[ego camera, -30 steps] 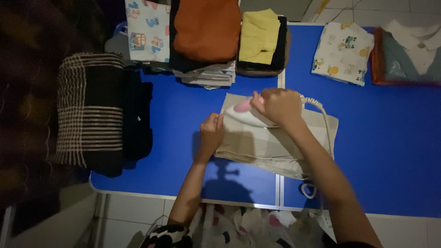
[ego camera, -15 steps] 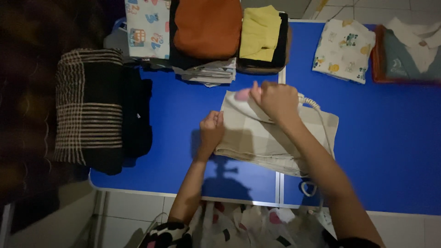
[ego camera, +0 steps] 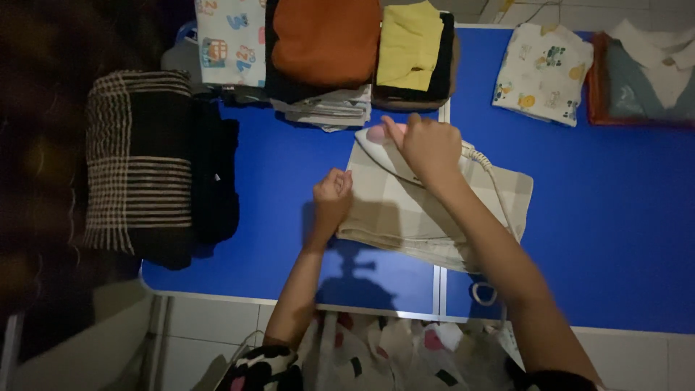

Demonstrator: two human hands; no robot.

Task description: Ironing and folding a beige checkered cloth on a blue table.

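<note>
Right hand (ego camera: 428,147) closed in a grip around iron (ego camera: 384,148), pressing beige cloth (ego camera: 434,210) on blue worktop (ego camera: 615,217); left hand (ego camera: 331,199) fisted, pinning cloth's edge.

My right hand (ego camera: 428,147) covers most of the white-and-pink iron (ego camera: 382,147); only its nose and one edge show. The coiled cord (ego camera: 486,174) slips behind my forearm. My left hand (ego camera: 331,197) hides the near edge of the beige cloth (ego camera: 405,210). The top edge crops the orange garment (ego camera: 326,40) and the number-print cloth (ego camera: 230,40). Left of the table, all is too dark to read.
</note>
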